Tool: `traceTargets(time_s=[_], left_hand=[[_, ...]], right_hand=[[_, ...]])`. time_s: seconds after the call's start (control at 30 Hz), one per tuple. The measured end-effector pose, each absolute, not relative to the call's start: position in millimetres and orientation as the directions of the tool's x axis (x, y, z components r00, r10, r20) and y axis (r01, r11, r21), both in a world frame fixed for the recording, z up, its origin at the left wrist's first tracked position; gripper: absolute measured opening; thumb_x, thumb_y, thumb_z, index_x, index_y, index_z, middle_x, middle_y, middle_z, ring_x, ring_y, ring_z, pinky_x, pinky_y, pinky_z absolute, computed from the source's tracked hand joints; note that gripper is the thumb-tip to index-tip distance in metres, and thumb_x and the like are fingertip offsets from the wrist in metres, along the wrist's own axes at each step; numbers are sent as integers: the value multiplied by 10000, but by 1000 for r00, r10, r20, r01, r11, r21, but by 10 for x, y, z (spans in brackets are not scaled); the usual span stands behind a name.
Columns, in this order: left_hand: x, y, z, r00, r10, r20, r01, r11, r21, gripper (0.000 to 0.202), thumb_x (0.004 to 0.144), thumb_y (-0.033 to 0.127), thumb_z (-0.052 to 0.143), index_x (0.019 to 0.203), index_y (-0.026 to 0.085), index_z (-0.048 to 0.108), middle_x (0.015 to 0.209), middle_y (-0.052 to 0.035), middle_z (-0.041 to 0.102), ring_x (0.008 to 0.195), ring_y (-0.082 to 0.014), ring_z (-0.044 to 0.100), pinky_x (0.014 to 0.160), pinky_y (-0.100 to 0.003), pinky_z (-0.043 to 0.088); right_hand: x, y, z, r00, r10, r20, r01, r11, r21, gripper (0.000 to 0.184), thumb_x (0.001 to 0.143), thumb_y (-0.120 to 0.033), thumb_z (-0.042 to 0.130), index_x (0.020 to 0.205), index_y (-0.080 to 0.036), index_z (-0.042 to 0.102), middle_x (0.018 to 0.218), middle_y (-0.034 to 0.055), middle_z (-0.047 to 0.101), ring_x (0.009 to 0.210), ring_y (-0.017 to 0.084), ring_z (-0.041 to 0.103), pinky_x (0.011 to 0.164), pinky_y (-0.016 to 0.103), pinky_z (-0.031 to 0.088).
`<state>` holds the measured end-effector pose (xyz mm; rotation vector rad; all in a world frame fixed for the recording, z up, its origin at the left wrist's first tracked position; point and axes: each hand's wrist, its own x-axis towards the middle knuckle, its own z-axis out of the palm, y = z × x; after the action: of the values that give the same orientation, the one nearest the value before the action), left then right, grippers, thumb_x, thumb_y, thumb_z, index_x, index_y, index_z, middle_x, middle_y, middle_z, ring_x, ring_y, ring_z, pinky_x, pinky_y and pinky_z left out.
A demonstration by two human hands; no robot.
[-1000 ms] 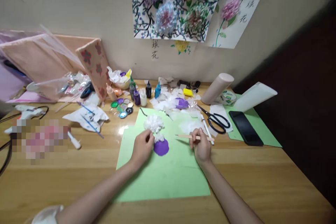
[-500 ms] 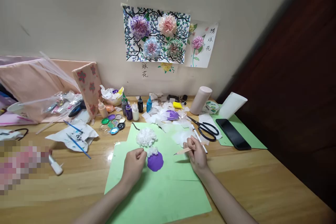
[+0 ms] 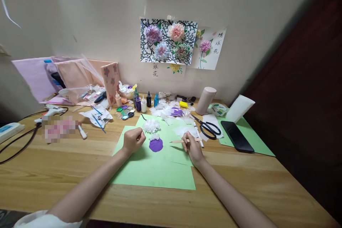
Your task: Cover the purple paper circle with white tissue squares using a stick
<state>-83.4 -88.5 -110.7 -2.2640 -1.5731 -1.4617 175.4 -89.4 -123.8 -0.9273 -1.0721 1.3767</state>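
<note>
Purple disc (image 3: 156,146) lies flat on green paper (image 3: 155,176), between the hands; a white tuft (image 3: 155,137) sits at its far edge, with a larger white ruffle (image 3: 151,126) beyond; the left hand (image 3: 134,140) is curled closed just left of the disc, and I cannot tell whether anything small is inside; the right hand (image 3: 191,146) grips a pencil (image 3: 176,141), its tip pointing towards the disc.

Farther back, a bowl (image 3: 129,96) holds white tissue with purple and yellow bits; beside it stand paint bottles (image 3: 143,104), peach, purple, white, black and blue among them; small round pots (image 3: 125,117) show green, purple and blue paint; in the peach box (image 3: 111,83) at left lie clear bags (image 3: 94,92) of small things, too blurred to name.
</note>
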Motion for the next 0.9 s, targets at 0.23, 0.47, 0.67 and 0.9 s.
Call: traceTargets(time_s=[0.23,0.47,0.67,0.9], left_hand=[[-1021,-820,-1070,-58,683,729,820,-384,425,294,760,203,420,495,188,292,449,56,268,418,-79,289,464,-215,241],[-1244,-797,-1004,-133,667,733,872,-272,406,314,762,185,434,497,188,266,457,55,259,421,-80,282,471,-225,240],[-1193,-804,-952,-71,668,741,877,-312,365,298,761,140,451,502,181,312,462,57,283,411,-71,302,470,-218,250],[-1126,-802,-861,61,741,669,866,-372,333,296,789,176,465,503,174,386,477,44,370,446,-77,351,499,-218,280]], right_hand=[[1742,-948,-1257,-96,995,22,-278,-6,-961,451,860,-544,426,576,-194,433,450,-53,396,408,79,332,454,221,276],[1705,-967,-1211,-268,962,-53,-237,-119,-964,460,876,-569,390,628,-190,467,497,-39,433,465,92,379,494,223,316],[1720,-940,-1236,-243,965,-95,-280,-164,-946,445,878,-584,367,671,-201,460,532,-35,445,488,107,388,516,238,325],[1735,-938,-1237,-256,962,-90,-293,-166,-942,447,892,-569,357,673,-195,465,531,-34,459,494,99,396,531,231,324]])
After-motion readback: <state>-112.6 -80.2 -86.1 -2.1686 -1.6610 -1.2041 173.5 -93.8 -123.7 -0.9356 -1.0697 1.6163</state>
